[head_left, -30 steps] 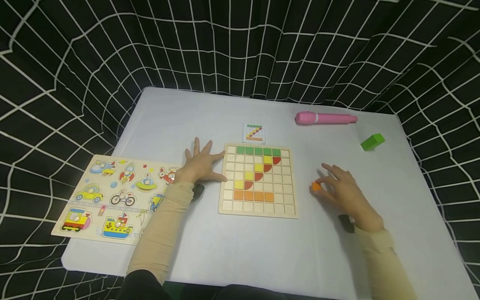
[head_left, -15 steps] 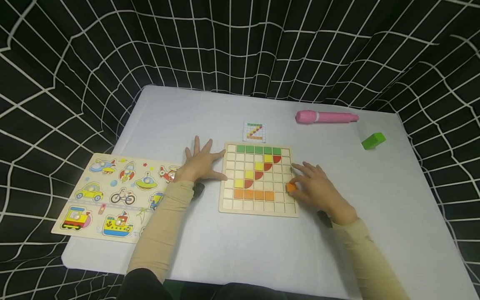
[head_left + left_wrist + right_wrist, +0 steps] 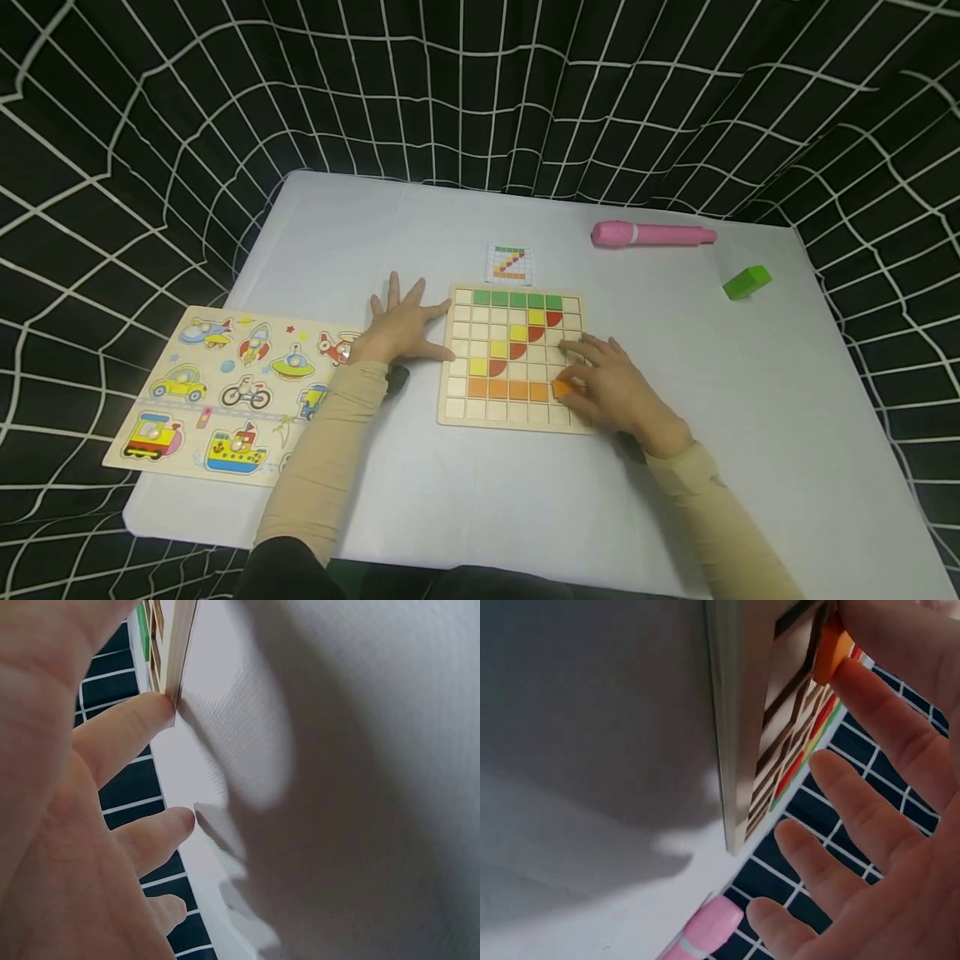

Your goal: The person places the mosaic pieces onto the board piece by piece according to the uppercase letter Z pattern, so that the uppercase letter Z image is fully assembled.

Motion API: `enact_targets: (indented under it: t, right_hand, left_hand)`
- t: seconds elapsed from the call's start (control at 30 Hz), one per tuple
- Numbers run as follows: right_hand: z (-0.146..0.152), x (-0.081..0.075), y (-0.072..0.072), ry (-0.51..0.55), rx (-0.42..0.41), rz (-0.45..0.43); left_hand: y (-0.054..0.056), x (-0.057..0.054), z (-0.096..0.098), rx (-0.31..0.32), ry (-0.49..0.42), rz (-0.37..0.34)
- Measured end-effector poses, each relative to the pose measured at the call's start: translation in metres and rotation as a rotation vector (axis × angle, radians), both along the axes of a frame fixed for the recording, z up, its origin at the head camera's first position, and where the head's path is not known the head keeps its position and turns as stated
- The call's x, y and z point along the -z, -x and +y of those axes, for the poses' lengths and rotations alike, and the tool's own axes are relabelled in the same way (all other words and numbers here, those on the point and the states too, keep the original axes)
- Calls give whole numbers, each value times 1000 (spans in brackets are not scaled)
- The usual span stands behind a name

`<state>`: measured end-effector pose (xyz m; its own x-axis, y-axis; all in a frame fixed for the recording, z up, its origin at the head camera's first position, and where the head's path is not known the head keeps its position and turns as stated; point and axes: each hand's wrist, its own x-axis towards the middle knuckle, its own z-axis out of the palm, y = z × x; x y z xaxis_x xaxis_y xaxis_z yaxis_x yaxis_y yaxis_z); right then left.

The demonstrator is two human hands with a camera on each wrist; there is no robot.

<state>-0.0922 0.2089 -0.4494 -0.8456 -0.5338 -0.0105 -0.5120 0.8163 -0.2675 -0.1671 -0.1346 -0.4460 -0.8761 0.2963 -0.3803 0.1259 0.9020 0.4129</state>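
Observation:
A wooden grid board (image 3: 517,423) lies flat in the middle of the table, holding a green row, a diagonal of yellow squares and red quarter-round pieces, and an orange row near the bottom. My right hand (image 3: 618,387) pinches an orange square block (image 3: 562,389) between thumb and index finger, at the right end of the orange row. In the right wrist view the orange block (image 3: 832,649) sits at the board's surface, the other fingers spread. My left hand (image 3: 397,332) has its fingers spread, thumb and index fingertip touching the board's left edge.
A pattern card (image 3: 509,264) lies just behind the board. To the left is a wooden vehicle puzzle (image 3: 225,396), partly under the left forearm. A pink pen-like object (image 3: 652,234) and a green block (image 3: 747,282) are at the back right. Black netted curtain (image 3: 480,100) surrounds the table.
My right hand has carried the orange block leftward from the table beside the board to the end of the orange row. The left hand has stayed at the board's left edge.

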Motion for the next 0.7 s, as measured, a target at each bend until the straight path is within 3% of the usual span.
enact_targets:
  t: [0.23, 0.7]
  right_hand:
    - [-2, -1, -2, -25, -25, 17]
    - [-4, -3, -4, -60, 16, 28]
  left_hand:
    - [0, 1, 0, -1, 2, -5]
    - [-1, 2, 0, 7, 18, -4]
